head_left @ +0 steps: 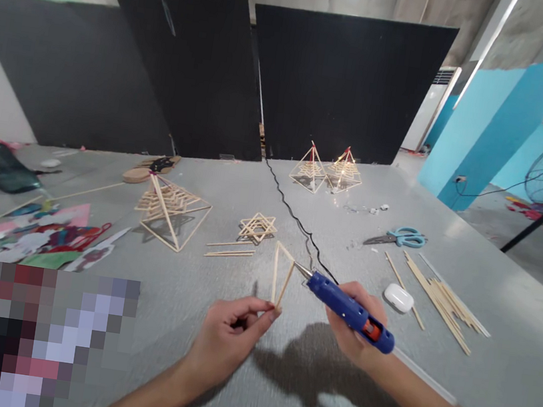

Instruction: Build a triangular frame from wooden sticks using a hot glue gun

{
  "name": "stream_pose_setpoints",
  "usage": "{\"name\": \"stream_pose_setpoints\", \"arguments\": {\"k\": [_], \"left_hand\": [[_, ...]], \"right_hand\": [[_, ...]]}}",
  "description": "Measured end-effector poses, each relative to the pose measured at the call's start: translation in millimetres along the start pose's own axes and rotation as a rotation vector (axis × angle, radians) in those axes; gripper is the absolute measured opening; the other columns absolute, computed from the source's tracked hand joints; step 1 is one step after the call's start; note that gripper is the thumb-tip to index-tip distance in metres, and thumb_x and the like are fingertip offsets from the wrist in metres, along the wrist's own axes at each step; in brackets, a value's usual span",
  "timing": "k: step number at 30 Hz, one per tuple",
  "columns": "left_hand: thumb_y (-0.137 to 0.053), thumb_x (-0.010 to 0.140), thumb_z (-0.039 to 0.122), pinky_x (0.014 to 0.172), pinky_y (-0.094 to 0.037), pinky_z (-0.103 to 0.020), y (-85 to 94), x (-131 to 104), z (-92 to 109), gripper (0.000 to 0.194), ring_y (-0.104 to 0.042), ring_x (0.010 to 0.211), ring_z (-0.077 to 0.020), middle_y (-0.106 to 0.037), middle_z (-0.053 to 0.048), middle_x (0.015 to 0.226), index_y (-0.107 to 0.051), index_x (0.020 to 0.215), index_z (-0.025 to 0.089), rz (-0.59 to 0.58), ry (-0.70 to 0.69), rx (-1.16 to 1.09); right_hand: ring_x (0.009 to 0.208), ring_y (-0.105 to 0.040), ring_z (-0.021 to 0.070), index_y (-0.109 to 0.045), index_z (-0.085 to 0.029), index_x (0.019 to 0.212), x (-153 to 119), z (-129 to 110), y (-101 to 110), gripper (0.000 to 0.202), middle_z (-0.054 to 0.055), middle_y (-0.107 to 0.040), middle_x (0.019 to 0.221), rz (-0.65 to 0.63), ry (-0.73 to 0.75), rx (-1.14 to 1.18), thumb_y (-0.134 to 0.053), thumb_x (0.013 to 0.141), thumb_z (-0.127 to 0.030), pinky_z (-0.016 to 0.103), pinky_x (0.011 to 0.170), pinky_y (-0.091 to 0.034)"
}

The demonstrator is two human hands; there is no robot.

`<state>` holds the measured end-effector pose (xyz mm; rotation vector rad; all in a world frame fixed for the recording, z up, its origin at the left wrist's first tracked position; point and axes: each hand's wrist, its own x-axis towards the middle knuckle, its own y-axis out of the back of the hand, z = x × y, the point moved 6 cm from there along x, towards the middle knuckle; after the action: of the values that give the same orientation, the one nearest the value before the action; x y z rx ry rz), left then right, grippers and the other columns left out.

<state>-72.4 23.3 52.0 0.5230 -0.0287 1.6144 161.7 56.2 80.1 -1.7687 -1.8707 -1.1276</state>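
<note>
My left hand (236,330) pinches one corner of a small triangle of thin wooden sticks (276,273) between thumb and fingers, holding it upright above the table. My right hand (359,317) is wrapped round a blue hot glue gun (350,310), with a clear glue stick (423,376) poking out of its back end. The metal nozzle is at the triangle's upper right corner; whether it touches, I cannot tell. Beyond the triangle lie a star of wooden sticks (258,228) and several loose sticks (230,253).
A stick pyramid (174,213) stands left, two more (309,168) at the back. On the right are blue-handled scissors (401,236), a white case (398,298) and loose wooden sticks (439,301). A black cord (295,215) crosses the table. Coloured craft pieces (59,238) lie left.
</note>
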Motion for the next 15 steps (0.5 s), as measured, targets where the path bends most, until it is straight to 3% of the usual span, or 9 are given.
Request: {"name": "stream_pose_setpoints", "arguments": {"k": [11, 15], "left_hand": [[-0.074, 0.089, 0.044, 0.046, -0.019, -0.02, -0.9, 2, 2, 0.036, -0.024, 0.047, -0.0071, -0.033, 0.008, 0.049, -0.083, 0.076, 0.011, 0.012, 0.074, 0.01], [-0.075, 0.087, 0.046, 0.047, -0.021, -0.021, -0.1, 2, 0, 0.037, -0.024, 0.047, -0.0074, -0.034, 0.008, 0.049, -0.083, 0.077, 0.011, 0.03, 0.092, 0.02]], "right_hand": [[0.049, -0.058, 0.0121, -0.067, -0.03, 0.102, -12, 14, -4, 0.02, -0.009, -0.065, 0.064, -0.023, -0.005, 0.039, -0.071, 0.086, -0.018, 0.024, 0.052, -0.045], [0.05, -0.059, 0.0128, -0.068, -0.028, 0.101, -10, 12, -3, 0.017, -0.007, -0.067, 0.065, -0.043, -0.007, 0.031, -0.071, 0.086, -0.021, 0.025, 0.052, -0.046]]}}
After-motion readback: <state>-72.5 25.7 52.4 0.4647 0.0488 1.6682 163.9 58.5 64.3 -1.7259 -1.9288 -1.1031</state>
